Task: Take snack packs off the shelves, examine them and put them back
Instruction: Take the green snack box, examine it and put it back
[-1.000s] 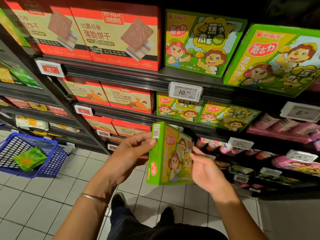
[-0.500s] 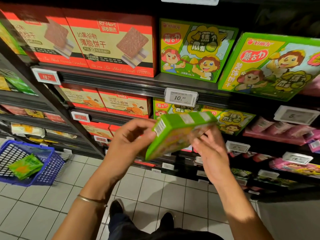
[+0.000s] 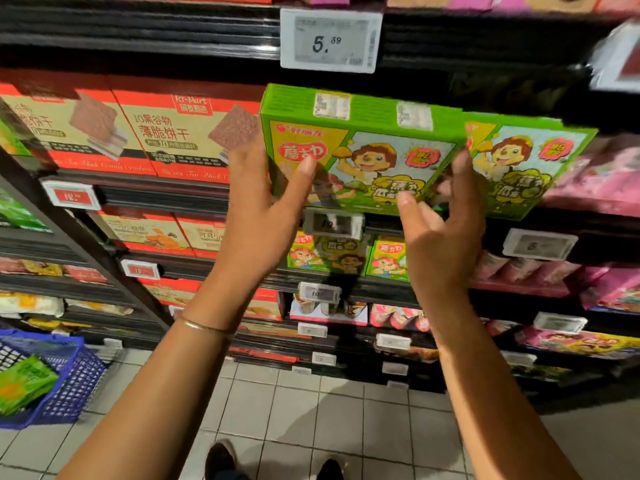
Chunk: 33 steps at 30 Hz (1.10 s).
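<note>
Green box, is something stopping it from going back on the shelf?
Nothing visible does. The left hand and right hand hold the green box at the shelf, between the red cracker boxes and another green box. The space behind it is hidden.

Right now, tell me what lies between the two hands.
The green box, held at its sides by the left hand and right hand, in the head view.

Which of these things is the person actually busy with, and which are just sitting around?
In use:
green snack box, held at the shelf by the left hand and right hand.

Just there:
red cracker boxes; matching green box beside it; pink packs; price tag; blue basket on the floor with a green pack.
</note>
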### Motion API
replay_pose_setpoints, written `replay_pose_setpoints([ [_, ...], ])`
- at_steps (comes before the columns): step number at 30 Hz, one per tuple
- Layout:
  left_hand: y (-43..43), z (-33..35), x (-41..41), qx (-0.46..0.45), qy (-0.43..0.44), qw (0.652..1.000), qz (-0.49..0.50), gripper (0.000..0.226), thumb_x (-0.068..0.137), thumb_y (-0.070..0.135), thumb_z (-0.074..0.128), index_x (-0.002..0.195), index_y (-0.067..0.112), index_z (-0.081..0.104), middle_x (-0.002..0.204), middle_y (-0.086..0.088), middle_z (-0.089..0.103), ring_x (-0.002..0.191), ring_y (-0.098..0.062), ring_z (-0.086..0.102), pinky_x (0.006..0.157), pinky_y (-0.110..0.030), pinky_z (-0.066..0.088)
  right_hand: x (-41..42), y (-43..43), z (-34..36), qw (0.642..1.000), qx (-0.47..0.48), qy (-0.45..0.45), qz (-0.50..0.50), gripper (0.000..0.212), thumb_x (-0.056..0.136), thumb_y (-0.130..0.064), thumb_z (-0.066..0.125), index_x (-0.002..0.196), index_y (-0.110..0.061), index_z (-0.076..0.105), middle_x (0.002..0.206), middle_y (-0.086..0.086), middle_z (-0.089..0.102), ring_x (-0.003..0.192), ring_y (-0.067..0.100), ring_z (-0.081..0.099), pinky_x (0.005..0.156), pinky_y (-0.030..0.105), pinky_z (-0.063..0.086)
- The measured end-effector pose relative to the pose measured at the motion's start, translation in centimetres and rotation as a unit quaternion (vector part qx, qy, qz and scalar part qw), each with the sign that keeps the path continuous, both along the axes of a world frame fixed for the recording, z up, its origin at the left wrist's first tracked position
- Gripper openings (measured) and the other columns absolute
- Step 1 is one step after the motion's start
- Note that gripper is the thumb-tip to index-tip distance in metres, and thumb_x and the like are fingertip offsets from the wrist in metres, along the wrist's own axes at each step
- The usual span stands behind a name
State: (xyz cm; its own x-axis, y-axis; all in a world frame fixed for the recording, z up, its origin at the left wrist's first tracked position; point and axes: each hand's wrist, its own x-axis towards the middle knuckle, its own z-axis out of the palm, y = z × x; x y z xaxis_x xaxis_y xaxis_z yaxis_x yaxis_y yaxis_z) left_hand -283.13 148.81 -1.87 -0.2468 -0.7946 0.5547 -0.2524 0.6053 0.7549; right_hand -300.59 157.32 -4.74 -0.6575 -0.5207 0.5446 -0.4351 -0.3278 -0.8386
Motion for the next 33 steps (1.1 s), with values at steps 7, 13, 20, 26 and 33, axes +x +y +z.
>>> replay_pose_setpoints([
  [7, -2.8, -0.6, -1.7, 0.018, 0.066, 0.995, 0.070, 0.031, 0.099, 0.030, 0.070, 0.121, 0.012, 0.059, 0.103, 0.010, 0.069, 0.096, -0.009, 0.067, 0.086, -0.031, 0.055, -0.1, -0.9, -0.1, 0.997, 0.023, -0.039, 0.068, 0.067, 0.093, 0.002, 0.067, 0.152, -0.019, 0.041, 0.143, 0.005, 0.043, 0.132, 0.003, 0.048, 0.110, 0.030, 0.049],
  [13, -3.5, -2.2, -2.1, 0.054, 0.040, 0.992, 0.110, 0.036, 0.094, 0.027, 0.076, 0.125, 0.020, 0.059, 0.111, -0.005, 0.070, 0.087, -0.009, 0.062, 0.080, -0.027, 0.055, -0.2, -1.1, -0.8, 0.989, 0.053, -0.088, 0.102, 0.057, 0.094, 0.004, 0.067, 0.139, -0.027, 0.049, 0.141, -0.009, 0.052, 0.133, -0.006, 0.047, 0.117, 0.034, 0.039],
  [20, -3.3, -2.1, -3.0, 0.071, 0.006, 0.987, 0.147, 0.060, 0.089, 0.030, 0.082, 0.138, 0.022, 0.048, 0.113, -0.007, 0.066, 0.099, -0.028, 0.066, 0.086, -0.052, 0.056, -0.8, -1.5, -1.2, 0.992, 0.105, -0.023, 0.063, 0.067, 0.095, -0.005, 0.071, 0.153, -0.021, 0.043, 0.142, 0.000, 0.042, 0.125, -0.003, 0.048, 0.102, 0.020, 0.048],
  [26, -3.3, -2.2, -3.5, 0.061, -0.023, 0.983, 0.174, 0.074, 0.078, 0.045, 0.090, 0.132, 0.017, 0.047, 0.122, -0.003, 0.059, 0.111, -0.024, 0.061, 0.087, -0.044, 0.054, -1.0, -1.1, -0.8, 0.987, 0.126, -0.043, 0.089, 0.048, 0.097, -0.006, 0.069, 0.142, -0.008, 0.052, 0.146, 0.007, 0.044, 0.135, 0.011, 0.047, 0.107, 0.032, 0.049],
  [33, -3.6, -2.1, -3.9, 0.049, -0.046, 0.976, 0.206, 0.071, 0.078, 0.048, 0.089, 0.130, 0.020, 0.049, 0.122, -0.001, 0.057, 0.110, -0.022, 0.060, 0.085, -0.049, 0.056, -4.1, -0.3, -0.7, 0.986, 0.163, -0.037, 0.025, 0.037, 0.096, -0.011, 0.070, 0.132, -0.011, 0.063, 0.131, 0.008, 0.064, 0.122, 0.018, 0.062, 0.102, 0.032, 0.052],
])
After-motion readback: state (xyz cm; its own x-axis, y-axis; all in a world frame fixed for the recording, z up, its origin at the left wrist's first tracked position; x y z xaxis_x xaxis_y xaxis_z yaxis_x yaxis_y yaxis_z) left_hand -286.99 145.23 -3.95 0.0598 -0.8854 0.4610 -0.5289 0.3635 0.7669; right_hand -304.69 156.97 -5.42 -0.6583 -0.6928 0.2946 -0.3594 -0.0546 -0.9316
